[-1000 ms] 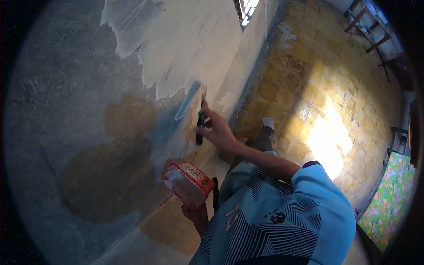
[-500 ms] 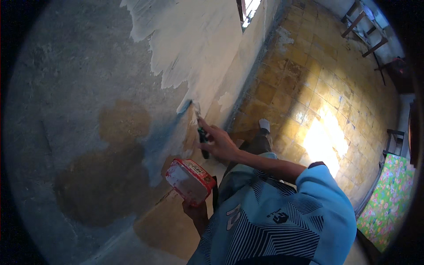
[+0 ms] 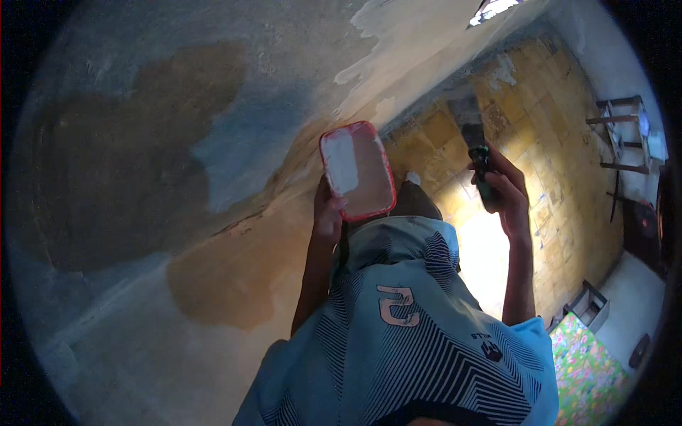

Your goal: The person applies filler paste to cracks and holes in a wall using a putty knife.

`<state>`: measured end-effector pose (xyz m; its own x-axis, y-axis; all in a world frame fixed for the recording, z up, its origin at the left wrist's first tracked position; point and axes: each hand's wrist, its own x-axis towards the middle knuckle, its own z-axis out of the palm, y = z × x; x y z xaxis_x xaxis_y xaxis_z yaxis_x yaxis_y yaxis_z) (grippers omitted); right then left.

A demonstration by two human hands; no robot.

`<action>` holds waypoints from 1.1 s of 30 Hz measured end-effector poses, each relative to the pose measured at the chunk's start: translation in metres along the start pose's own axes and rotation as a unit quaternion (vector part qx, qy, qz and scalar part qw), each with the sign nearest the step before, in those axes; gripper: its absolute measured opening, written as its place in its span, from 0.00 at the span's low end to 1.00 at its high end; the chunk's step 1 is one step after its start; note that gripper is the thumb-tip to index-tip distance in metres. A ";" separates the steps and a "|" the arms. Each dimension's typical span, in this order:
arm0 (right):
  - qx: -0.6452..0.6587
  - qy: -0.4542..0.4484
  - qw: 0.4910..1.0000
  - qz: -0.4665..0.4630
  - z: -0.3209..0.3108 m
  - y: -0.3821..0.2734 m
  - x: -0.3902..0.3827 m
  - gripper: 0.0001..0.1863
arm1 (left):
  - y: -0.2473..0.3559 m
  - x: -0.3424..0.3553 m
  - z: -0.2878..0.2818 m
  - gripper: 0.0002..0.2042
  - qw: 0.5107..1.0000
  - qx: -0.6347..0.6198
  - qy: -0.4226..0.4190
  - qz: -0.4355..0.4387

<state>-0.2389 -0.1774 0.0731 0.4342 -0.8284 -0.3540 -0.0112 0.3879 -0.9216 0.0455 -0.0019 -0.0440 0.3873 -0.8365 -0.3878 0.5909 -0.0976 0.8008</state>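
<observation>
My left hand [image 3: 329, 214] is closed on the near left side of a rectangular tub [image 3: 391, 186] with a red rim. White paste [image 3: 344, 162] lies along the tub's left side, while the rest of its inside looks grey-brown. Off to the right, my right hand [image 3: 509, 190] grips the dark green handle of a putty knife [image 3: 482, 169]. Its broad grey blade points away from me and looks blurred; whether paste is on it, I cannot tell. Both tub and knife are apart from the wall [image 3: 284, 64], where a white coating [image 3: 398, 35] ends in a ragged edge.
Yellowish tiles [image 3: 540, 92] cover the floor, with a bright sunlit patch [image 3: 484, 259] at the right. Wooden furniture [image 3: 625, 135] stands by the far right wall. A green flowered cloth [image 3: 586, 369] is at lower right. My foot [image 3: 413, 177] shows beyond the tub.
My right hand has drawn the putty knife off the wall and swung it right, away from the surface. The tub in my left hand is now raised farther forward, and the view has turned.
</observation>
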 end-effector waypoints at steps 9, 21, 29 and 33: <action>-0.401 -0.185 0.894 -0.082 0.031 -0.062 -0.004 0.19 | -0.034 0.015 0.046 0.41 0.999 -0.024 -0.021 0.023; -0.508 -0.170 0.827 -0.174 0.024 -0.037 0.044 0.13 | -0.064 0.004 0.086 0.47 0.999 0.023 -0.030 0.022; -0.434 -0.186 0.864 -0.173 -0.004 -0.032 0.057 0.14 | -0.061 0.010 0.091 0.46 0.996 0.047 -0.071 0.038; -0.305 -0.179 0.935 -0.016 -0.018 -0.038 0.055 0.14 | -0.042 0.004 0.103 0.45 0.997 0.055 -0.058 -0.007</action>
<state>-0.2309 -0.2454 0.0856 0.7152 -0.6052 -0.3497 -0.4583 -0.0283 -0.8883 -0.0503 -0.0571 -0.0321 0.2915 -0.8906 -0.3492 0.5120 -0.1631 0.8434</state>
